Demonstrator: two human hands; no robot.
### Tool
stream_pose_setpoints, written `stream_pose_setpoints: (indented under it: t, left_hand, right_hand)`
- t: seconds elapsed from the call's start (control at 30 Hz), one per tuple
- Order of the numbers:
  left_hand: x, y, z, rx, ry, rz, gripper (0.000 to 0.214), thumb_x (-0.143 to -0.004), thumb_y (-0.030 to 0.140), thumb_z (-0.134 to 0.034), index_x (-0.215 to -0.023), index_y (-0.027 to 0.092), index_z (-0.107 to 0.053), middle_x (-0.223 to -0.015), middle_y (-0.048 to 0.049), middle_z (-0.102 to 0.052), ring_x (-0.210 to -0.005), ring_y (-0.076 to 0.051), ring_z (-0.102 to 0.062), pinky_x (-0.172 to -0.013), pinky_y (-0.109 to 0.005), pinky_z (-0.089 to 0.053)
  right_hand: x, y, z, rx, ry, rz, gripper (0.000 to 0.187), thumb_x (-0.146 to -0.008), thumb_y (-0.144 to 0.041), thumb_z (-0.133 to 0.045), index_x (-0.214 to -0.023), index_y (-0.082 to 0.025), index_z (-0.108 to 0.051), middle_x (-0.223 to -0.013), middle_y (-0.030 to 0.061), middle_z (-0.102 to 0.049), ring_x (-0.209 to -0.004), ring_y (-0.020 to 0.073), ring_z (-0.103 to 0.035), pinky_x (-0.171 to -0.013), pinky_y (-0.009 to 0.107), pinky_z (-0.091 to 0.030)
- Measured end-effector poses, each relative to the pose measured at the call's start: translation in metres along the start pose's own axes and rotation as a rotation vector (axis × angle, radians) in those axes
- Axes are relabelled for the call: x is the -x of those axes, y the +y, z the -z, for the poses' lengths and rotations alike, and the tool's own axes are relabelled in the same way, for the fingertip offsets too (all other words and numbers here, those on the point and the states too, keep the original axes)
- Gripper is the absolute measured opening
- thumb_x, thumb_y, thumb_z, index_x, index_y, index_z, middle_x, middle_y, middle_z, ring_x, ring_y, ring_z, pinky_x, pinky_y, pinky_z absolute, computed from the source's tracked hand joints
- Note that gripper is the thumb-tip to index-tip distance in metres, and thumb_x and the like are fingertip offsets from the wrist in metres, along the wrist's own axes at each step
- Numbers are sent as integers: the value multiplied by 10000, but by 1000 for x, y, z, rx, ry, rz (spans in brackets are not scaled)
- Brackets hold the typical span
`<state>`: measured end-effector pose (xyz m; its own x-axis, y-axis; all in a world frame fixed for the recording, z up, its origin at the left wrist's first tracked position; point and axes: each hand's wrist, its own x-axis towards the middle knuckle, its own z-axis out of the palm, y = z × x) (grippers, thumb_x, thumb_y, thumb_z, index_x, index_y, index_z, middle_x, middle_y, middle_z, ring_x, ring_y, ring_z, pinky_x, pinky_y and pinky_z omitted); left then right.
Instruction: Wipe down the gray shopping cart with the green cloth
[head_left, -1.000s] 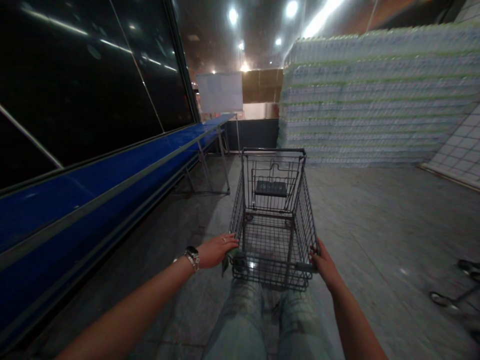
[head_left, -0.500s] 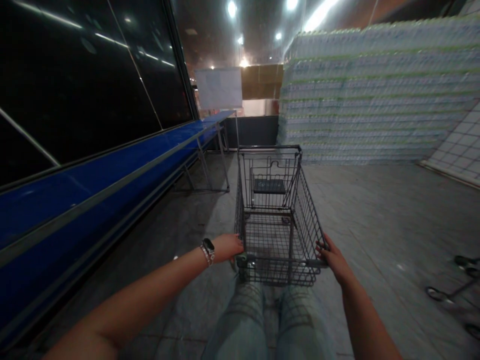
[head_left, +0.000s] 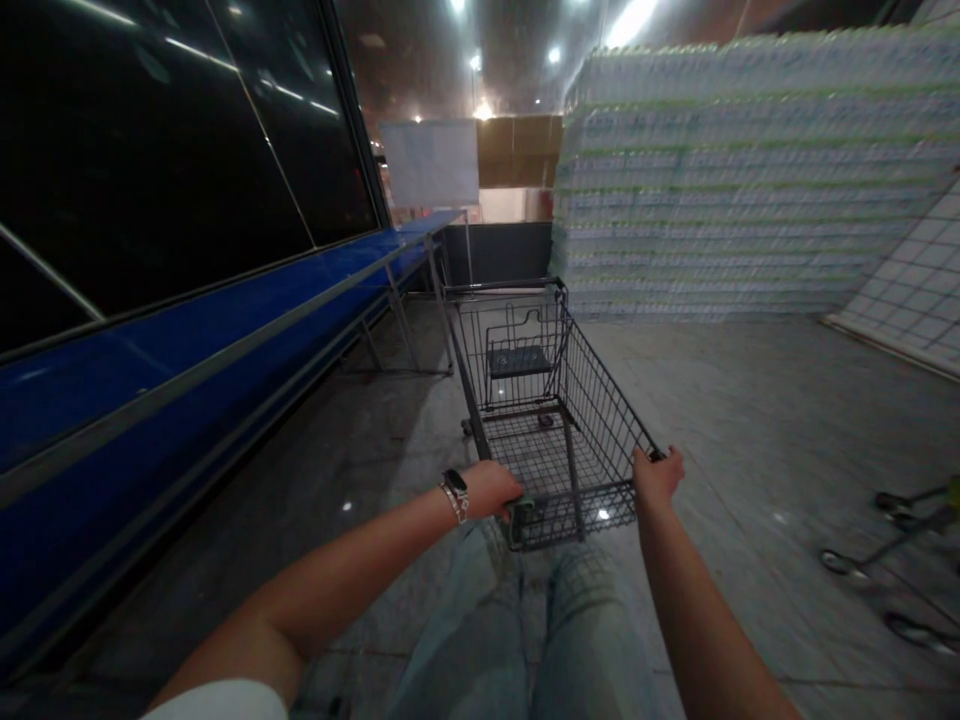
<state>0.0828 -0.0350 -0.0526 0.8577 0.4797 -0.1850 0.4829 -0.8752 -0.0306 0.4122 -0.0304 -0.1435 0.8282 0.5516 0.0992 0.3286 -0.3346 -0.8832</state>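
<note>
Wire shopping cart (head_left: 540, 440) on grey floor (head_left: 757, 450), right in front of person's legs, angled off to the L, front end pointing ahead, between the worktop & the water stack. Folded seat panel, dark, at cart's far end (head_left: 519, 360)

L hand (head_left: 491, 490) closed over near end of cart's handle, fingers wrapped round it, approx at L corner, w/ greenish grip part just beside it (head_left: 523, 520). Watch & bracelet on L wrist (head_left: 454, 497). White sleeve at bottom edge (head_left: 214, 702)

R hand (head_left: 655, 477) at cart's R rear corner, fingers hooked over top rail, hand mostly closed, wrist up. Jeans (head_left: 592, 640) just behind cart

L of cart: long blue worktop (head_left: 187, 385) on metal legs, running along dark glass wall (head_left: 150, 130). Ahead: white sign board (head_left: 429, 162), cardboard boxes (head_left: 517, 150), low dark panel (head_left: 495, 252). R: huge stack of wrapped water bottles (head_left: 735, 180), tiled wall (head_left: 911, 280), low metal frame on wheels at edge (head_left: 877, 560)
</note>
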Motion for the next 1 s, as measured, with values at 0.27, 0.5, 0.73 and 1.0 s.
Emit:
stream_pose_setpoints:
  t: [0.27, 0.5, 0.73, 1.0]
  left_hand:
    - [-18, 62, 1, 0, 59, 154, 212, -844, 318, -725, -917, 122, -688, -889, -141, -728, -890, -270, -718, -746, -353, -584]
    - [-38, 90, -7, 48, 144, 172, 259, -869, 366, -694, -944, 121, -661, -921, -125, -723, -893, -274, -706, -755, -382, -575]
    - [-45, 39, -15, 11, 230, 18, 134, -938, 303, -588, -1009, 195, -621, -999, -58, -720, -980, -207, -683, -1055, -433, -429]
    - [-17, -66, -6, -68, 173, 212, 128, -926, 286, -599, -1030, 220, -629, -1053, -39, -727, -1025, -192, -669, -1066, -397, -387]
  right_hand:
    - [136, -26, -29, -178, -111, 129, 1025, -679, -273, -584, -1570, -79, -117, -1653, 174, 33, -1520, 352, 86, -1227, 539, -133]
    - [119, -24, -9, -173, -213, 201, 924, -554, -159, -493, -1475, -146, -416, -1655, 116, -47, -1527, 338, -35, -1229, 524, -99]
    - [83, 1, 1, -216, -314, 285, 846, -557, -179, -469, -1402, -177, -496, -1644, 84, -149, -1523, 303, -96, -1227, 512, -94]
    - [61, 18, 3, -253, -361, 323, 723, -542, -179, -457, -1251, -207, -599, -1623, 76, -234, -1509, 284, -171, -1225, 471, -132]
